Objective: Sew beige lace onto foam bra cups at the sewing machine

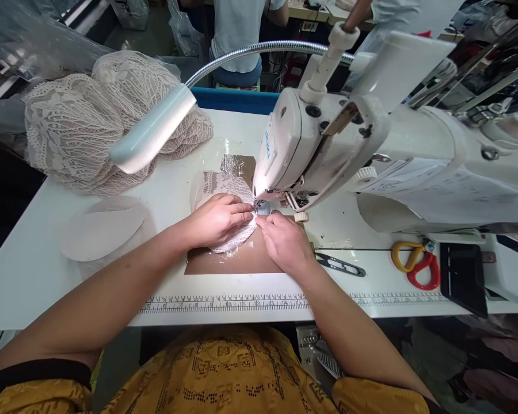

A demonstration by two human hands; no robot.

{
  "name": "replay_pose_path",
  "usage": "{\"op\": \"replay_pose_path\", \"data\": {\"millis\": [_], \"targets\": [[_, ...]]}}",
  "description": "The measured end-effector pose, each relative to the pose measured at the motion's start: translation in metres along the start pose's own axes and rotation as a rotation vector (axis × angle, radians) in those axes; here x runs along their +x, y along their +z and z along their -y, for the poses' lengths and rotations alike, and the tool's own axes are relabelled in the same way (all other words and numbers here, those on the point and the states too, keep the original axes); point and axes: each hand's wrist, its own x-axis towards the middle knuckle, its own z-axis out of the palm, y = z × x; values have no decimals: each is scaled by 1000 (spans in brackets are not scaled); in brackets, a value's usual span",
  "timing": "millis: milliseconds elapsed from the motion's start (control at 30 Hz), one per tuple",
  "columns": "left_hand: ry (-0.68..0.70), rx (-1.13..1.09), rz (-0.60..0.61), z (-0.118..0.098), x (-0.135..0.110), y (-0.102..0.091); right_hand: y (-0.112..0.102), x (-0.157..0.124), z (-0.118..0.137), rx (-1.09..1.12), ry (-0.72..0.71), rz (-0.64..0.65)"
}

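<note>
A rounded piece of white lace fabric (228, 244) lies under the needle area of a white sewing machine (280, 144), on a brown sheet (233, 264). My left hand (220, 218) rests flat on the lace, its fingers stretched toward the presser foot (257, 206). On the other side, my right hand (285, 238) pinches the lace's right edge between thumb and forefinger, just in front of the foot. Both sets of fingertips are very close to the needle. Part of the lace is hidden beneath my left hand.
Bundled lace (82, 126) is heaped at the back left, behind a lamp head (153, 129). Pale oval pieces (106, 230) lie left. Thread snips (341, 264), scissors (425, 270) and a dark device (463, 276) sit right. A ruler strip (228, 305) runs along the front edge.
</note>
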Motion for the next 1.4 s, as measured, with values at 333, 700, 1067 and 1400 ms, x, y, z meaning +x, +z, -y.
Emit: {"op": "replay_pose_path", "data": {"millis": [333,700,1067,1400], "targets": [[-86,1,2,3,2,3,3,2,-1,-35,3,-4],[9,28,51,-4,-6,-6,2,1,0,-2,38,-45],[74,6,59,-6,-5,-5,4,-1,0,-89,-36,3],[22,34,66,-6,-2,-2,2,1,7,-149,16,25]]}}
